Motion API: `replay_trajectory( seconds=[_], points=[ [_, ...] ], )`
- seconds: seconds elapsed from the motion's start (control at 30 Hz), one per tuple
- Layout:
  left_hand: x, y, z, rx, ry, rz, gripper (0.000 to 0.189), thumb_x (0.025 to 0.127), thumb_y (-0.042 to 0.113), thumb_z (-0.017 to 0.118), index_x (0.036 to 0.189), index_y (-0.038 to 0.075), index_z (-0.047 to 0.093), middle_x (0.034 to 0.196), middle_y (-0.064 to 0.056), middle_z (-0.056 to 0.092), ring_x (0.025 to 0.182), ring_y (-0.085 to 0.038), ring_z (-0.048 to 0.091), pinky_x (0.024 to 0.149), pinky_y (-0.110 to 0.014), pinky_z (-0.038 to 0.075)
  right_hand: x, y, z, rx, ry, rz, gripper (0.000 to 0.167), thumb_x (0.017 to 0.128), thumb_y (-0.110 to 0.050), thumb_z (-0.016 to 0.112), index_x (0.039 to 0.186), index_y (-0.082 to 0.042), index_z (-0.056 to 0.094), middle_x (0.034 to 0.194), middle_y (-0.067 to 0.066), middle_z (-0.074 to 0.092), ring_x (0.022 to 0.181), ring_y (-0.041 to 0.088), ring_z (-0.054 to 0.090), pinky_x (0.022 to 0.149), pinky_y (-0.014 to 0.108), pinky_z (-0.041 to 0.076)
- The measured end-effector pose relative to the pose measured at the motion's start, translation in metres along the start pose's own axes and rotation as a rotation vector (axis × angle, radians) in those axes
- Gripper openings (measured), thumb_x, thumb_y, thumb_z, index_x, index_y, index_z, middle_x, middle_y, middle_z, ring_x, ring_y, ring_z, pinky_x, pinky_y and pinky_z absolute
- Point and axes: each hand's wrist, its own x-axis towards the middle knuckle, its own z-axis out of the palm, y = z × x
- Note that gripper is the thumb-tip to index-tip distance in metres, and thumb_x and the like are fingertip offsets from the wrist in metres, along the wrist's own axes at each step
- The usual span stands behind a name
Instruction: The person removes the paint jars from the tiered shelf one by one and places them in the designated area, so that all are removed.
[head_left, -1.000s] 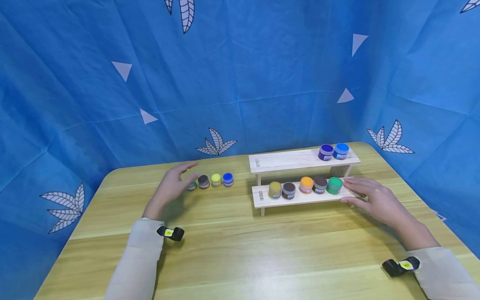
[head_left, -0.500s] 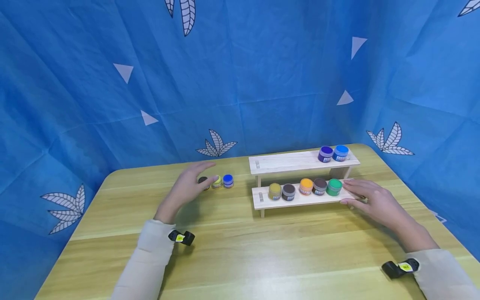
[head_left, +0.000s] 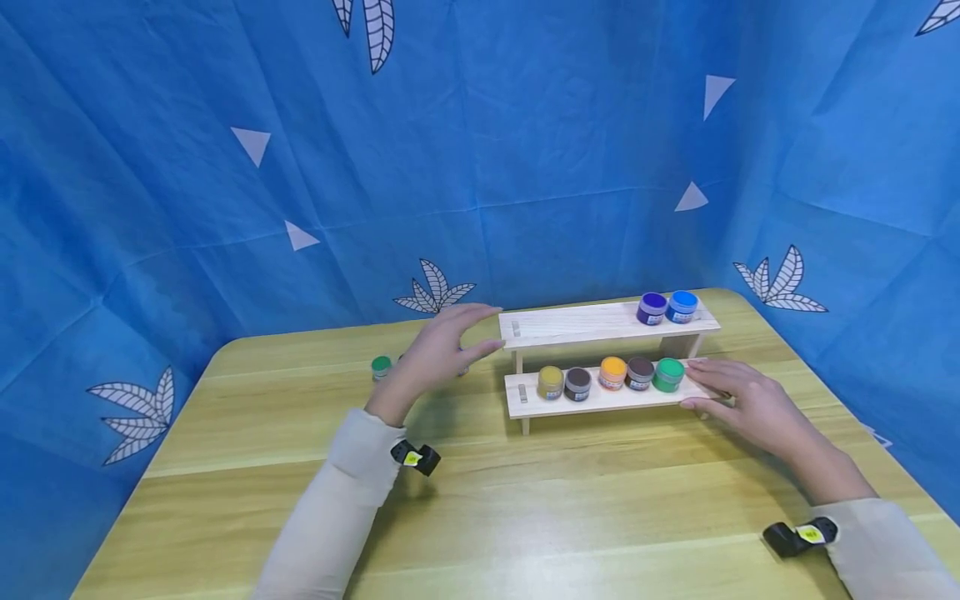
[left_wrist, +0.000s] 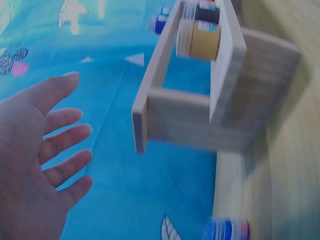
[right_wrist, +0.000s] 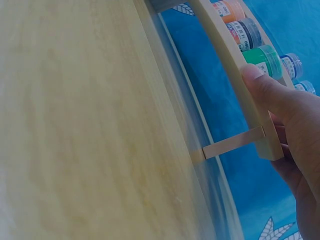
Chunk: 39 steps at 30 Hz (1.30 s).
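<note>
A two-tier wooden rack [head_left: 592,323] stands on the table. My right hand [head_left: 750,404] grips the right end of its lower tier, thumb on the front edge beside the green jar [right_wrist: 265,61] in the right wrist view. My left hand [head_left: 435,354] holds nothing; its fingers are spread, just left of the rack's upper tier. Whether the fingertips touch the rack is unclear in the head view; the left wrist view shows a gap. On the lower tier are mustard [head_left: 550,382], orange [head_left: 612,372], green and dark jars. Purple [head_left: 652,307] and blue [head_left: 682,306] jars sit on the upper tier.
Behind my left hand, more jars stand on the wooden table [head_left: 525,508], mostly hidden; a green-lidded jar [head_left: 381,367] shows left of the wrist. In the left wrist view a blue jar [left_wrist: 227,230] appears below the rack. A blue curtain [head_left: 480,150] hangs behind.
My left hand has moved right, past the row of loose jars to the left end of the rack. The right hand and the rack have stayed put.
</note>
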Motion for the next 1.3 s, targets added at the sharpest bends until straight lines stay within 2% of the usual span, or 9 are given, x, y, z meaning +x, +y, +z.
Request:
replay_trajectory(
  seconds=[0.3, 0.47, 0.63, 0.87, 1.3],
  points=[
    [0.027, 0.030, 0.021, -0.020, -0.020, 0.074, 0.057, 0.097, 0.050, 0.056, 0.144, 0.018, 0.051, 0.144, -0.001, 0.051, 0.135, -0.022, 0.040, 0.112, -0.043, 0.032, 0.000, -0.001, -0.002, 0.002, -0.028, 0.018, 0.058, 0.083, -0.036, 0.078, 0.130, -0.005, 0.064, 0.128, 0.021, 0.061, 0.120, 0.047, 0.051, 0.095, 0.063, 0.040],
    [0.043, 0.047, 0.029, -0.007, -0.042, 0.099, 0.059, 0.097, 0.054, 0.052, 0.145, 0.020, 0.049, 0.145, -0.001, 0.049, 0.137, -0.021, 0.038, 0.113, -0.043, 0.031, 0.000, -0.001, -0.005, 0.003, -0.047, 0.031, 0.059, 0.084, -0.037, 0.077, 0.131, -0.005, 0.063, 0.128, 0.021, 0.060, 0.121, 0.047, 0.049, 0.095, 0.064, 0.039],
    [0.058, 0.064, 0.036, 0.014, -0.066, 0.090, 0.059, 0.098, 0.056, 0.048, 0.146, 0.022, 0.048, 0.146, 0.001, 0.048, 0.138, -0.020, 0.037, 0.114, -0.042, 0.030, 0.000, -0.003, -0.006, 0.002, -0.054, 0.035, 0.059, 0.084, -0.037, 0.077, 0.131, -0.005, 0.063, 0.128, 0.021, 0.060, 0.121, 0.047, 0.049, 0.095, 0.064, 0.040],
    [0.084, 0.084, 0.049, 0.047, -0.125, 0.029, 0.060, 0.096, 0.059, 0.048, 0.147, 0.027, 0.047, 0.148, 0.005, 0.046, 0.139, -0.016, 0.036, 0.114, -0.038, 0.029, 0.000, -0.003, -0.005, 0.000, -0.038, 0.020, 0.058, 0.083, -0.036, 0.078, 0.130, -0.005, 0.063, 0.128, 0.021, 0.061, 0.120, 0.047, 0.050, 0.095, 0.063, 0.040],
    [0.123, 0.108, 0.077, 0.063, -0.141, 0.019, 0.055, 0.097, 0.057, 0.049, 0.145, 0.029, 0.049, 0.146, 0.009, 0.048, 0.137, -0.011, 0.037, 0.114, -0.032, 0.029, 0.001, 0.001, -0.003, -0.006, -0.017, -0.011, 0.057, 0.083, -0.036, 0.078, 0.129, -0.005, 0.064, 0.127, 0.019, 0.062, 0.119, 0.045, 0.052, 0.096, 0.061, 0.041]
  ],
)
